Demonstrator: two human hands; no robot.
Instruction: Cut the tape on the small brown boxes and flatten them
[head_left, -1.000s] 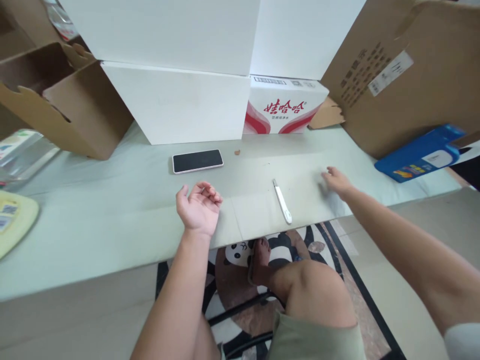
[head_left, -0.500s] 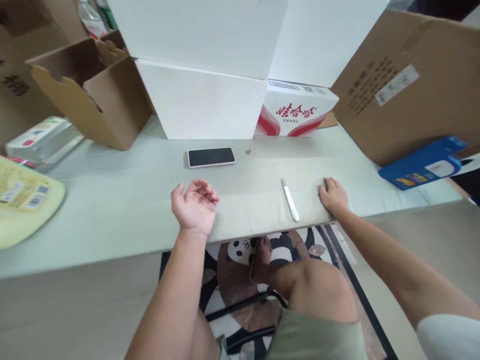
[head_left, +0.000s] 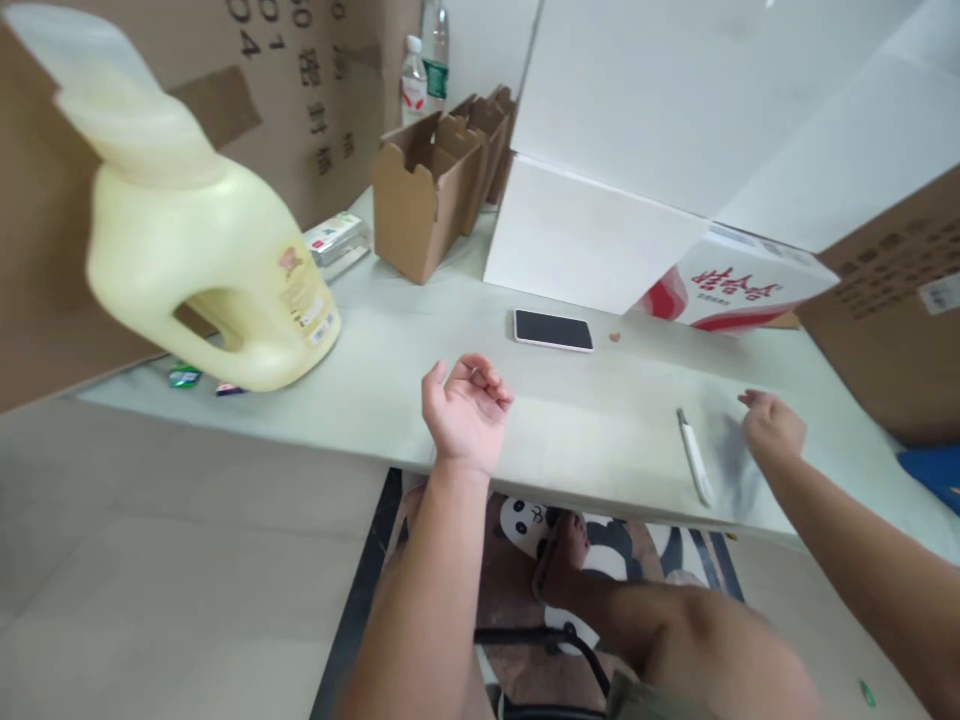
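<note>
My left hand (head_left: 466,408) rests on the near edge of the pale table (head_left: 390,360), palm up, fingers loosely curled, with nothing in it. My right hand (head_left: 771,428) hovers low over the table at the right, blurred, just right of a white utility knife (head_left: 695,468) and not touching it. A black phone (head_left: 553,329) lies face up beyond my left hand.
A large pale yellow jug (head_left: 202,270) with a handle stands at the left. Open brown cartons (head_left: 427,190), bottles (head_left: 424,65), white boxes (head_left: 592,235) and a red-and-white carton (head_left: 739,290) line the back. A brown box (head_left: 900,320) stands right. My knee (head_left: 712,650) is below.
The view has swung left, bringing the yellow jug into sight. My right hand has lifted off the table edge and is blurred by motion. My left hand stays put.
</note>
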